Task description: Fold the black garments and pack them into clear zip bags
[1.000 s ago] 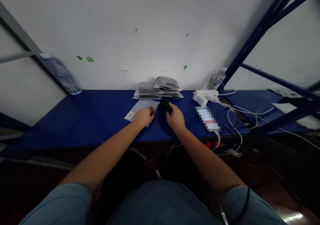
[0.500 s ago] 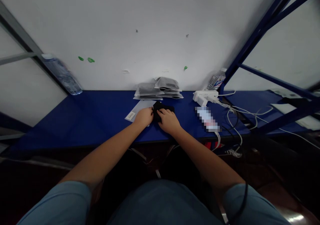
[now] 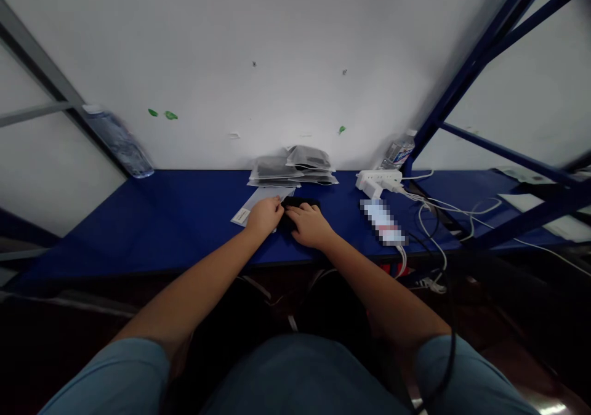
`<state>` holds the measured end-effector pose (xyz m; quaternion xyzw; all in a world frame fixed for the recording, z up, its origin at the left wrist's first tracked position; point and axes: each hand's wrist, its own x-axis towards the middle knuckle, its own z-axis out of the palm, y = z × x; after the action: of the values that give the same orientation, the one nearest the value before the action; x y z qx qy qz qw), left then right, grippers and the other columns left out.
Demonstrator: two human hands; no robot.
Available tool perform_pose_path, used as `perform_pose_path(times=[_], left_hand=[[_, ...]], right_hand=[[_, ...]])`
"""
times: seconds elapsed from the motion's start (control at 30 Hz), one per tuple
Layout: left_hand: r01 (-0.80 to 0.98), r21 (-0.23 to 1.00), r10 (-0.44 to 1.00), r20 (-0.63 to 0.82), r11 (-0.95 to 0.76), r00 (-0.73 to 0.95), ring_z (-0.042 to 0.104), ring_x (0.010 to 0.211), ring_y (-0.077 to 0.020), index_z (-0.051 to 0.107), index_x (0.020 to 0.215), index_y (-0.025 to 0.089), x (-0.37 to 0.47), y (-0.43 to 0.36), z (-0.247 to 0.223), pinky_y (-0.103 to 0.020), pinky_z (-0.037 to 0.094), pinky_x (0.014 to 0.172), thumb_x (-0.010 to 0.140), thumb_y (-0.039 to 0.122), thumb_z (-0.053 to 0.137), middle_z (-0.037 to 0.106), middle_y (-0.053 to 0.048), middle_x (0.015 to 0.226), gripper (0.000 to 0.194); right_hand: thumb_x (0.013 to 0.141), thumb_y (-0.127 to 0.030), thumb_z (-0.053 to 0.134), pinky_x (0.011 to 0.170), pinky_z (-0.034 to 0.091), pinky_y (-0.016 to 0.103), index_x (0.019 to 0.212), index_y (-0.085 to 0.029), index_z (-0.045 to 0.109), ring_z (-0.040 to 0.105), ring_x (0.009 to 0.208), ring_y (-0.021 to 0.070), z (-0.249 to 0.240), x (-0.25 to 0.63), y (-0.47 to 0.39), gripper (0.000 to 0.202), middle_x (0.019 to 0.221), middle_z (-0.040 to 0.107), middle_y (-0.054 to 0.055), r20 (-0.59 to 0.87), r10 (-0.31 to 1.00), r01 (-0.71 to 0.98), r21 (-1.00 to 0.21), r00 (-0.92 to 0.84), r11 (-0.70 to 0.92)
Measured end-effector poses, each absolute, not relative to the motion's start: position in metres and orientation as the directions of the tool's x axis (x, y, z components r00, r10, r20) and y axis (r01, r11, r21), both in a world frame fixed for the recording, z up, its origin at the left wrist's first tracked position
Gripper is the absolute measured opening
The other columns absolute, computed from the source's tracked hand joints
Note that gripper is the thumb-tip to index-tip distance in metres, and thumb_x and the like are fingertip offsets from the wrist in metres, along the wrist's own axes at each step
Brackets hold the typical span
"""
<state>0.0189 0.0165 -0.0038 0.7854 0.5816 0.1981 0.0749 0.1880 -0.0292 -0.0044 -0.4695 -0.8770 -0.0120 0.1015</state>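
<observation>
A small folded black cloth [image 3: 302, 201] lies on the blue tabletop in front of me, partly hidden by my fingers. My left hand [image 3: 265, 215] is closed, with thumb and fingers pinching the cloth's left edge. Bent fingers of my right hand [image 3: 311, 224] press on the cloth and grip it from the right. A flat, clear plastic bag [image 3: 252, 204] with a white label lies under and beside my left hand. Just behind, against the wall, stand stacked translucent bags [image 3: 277, 169] with dark contents.
On the right are a white power strip [image 3: 378, 178] with plugs, a blurred-out phone [image 3: 383, 222] and loose white cables [image 3: 420, 205]. One water bottle [image 3: 399, 150] stands at the back right; a larger bottle [image 3: 120, 143] leans at the left. Blue frame bars [image 3: 462, 85] rise at the right.
The black cloth's raised part has come down, and it now lies flatter and lower under my right hand. Both hands stay at nearly the same place.
</observation>
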Motion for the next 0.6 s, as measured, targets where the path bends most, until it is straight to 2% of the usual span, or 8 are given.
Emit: perform_pose_path(times=[0.07,0.17,0.27,0.33,0.47,0.53,0.6], left_hand=[[0.885,0.347,0.943,0.231,-0.311,0.241,0.064,0.123,-0.022,0.074,0.119,0.019,0.018,0.016,-0.004,-0.03,0.047,0.107,0.096,0.02,0.047,0.068,-0.009,0.133,0.035],[0.883,0.343,0.939,0.237,-0.32,0.249,0.063,0.126,-0.0212,0.074,0.117,0.018,0.018,0.015,-0.004,-0.029,0.046,0.108,0.096,0.02,0.047,0.066,-0.008,0.136,0.034],[0.878,0.337,0.933,0.244,-0.339,0.266,0.061,0.129,-0.0211,0.074,0.117,0.017,0.018,0.014,-0.004,-0.029,0.044,0.111,0.097,0.02,0.047,0.065,-0.009,0.137,0.034],[0.872,0.334,0.926,0.247,-0.358,0.285,0.06,0.129,-0.0214,0.075,0.116,0.017,0.019,0.015,-0.005,-0.03,0.044,0.111,0.096,0.02,0.047,0.065,-0.008,0.137,0.034],[0.868,0.335,0.924,0.241,-0.367,0.298,0.063,0.126,-0.0228,0.076,0.115,0.021,0.019,0.016,-0.007,-0.033,0.047,0.11,0.095,0.019,0.047,0.066,-0.006,0.136,0.035],[0.857,0.345,0.919,0.233,-0.383,0.318,0.063,0.125,-0.0219,0.075,0.117,0.022,0.018,0.017,-0.008,-0.031,0.047,0.109,0.093,0.018,0.048,0.067,-0.005,0.136,0.036],[0.83,0.365,0.905,0.225,-0.422,0.361,0.061,0.127,-0.0203,0.074,0.12,0.021,0.017,0.017,-0.009,-0.028,0.045,0.111,0.091,0.017,0.049,0.066,-0.005,0.138,0.038]], right_hand=[[0.083,-0.026,0.06,0.111,0.034,0.055,0.14,-0.014,0.056,0.046,0.134,0.0337,-0.006,0.19,-0.024,0.058,0.15,0.054,0.013,0.215,0.794,0.795,-0.105,-0.568,0.597],[0.08,-0.024,0.064,0.119,0.026,0.052,0.144,-0.011,0.05,0.036,0.146,0.0317,-0.01,0.192,-0.014,0.067,0.157,0.044,0.016,0.222,0.765,0.752,-0.159,-0.604,0.64],[0.08,-0.024,0.066,0.118,0.031,0.049,0.146,-0.008,0.047,0.037,0.147,0.0312,-0.014,0.193,-0.004,0.071,0.156,0.043,0.021,0.198,0.769,0.742,-0.204,-0.607,0.638],[0.081,-0.024,0.065,0.118,0.031,0.052,0.145,-0.01,0.048,0.037,0.147,0.032,-0.014,0.191,0.001,0.068,0.155,0.045,0.02,0.197,0.785,0.76,-0.198,-0.588,0.619],[0.084,-0.02,0.058,0.118,0.029,0.057,0.146,-0.012,0.046,0.036,0.147,0.0334,-0.015,0.184,0.003,0.064,0.158,0.043,0.016,0.214,0.85,0.835,-0.184,-0.481,0.518],[0.086,-0.017,0.054,0.116,0.031,0.057,0.148,-0.013,0.044,0.036,0.146,0.0341,-0.016,0.179,0.002,0.062,0.158,0.043,0.015,0.234,0.877,0.867,-0.182,-0.42,0.463],[0.088,-0.016,0.053,0.113,0.034,0.054,0.143,-0.013,0.049,0.041,0.142,0.0345,-0.016,0.177,0.001,0.056,0.153,0.048,0.017,0.266,0.886,0.884,-0.178,-0.38,0.433]])
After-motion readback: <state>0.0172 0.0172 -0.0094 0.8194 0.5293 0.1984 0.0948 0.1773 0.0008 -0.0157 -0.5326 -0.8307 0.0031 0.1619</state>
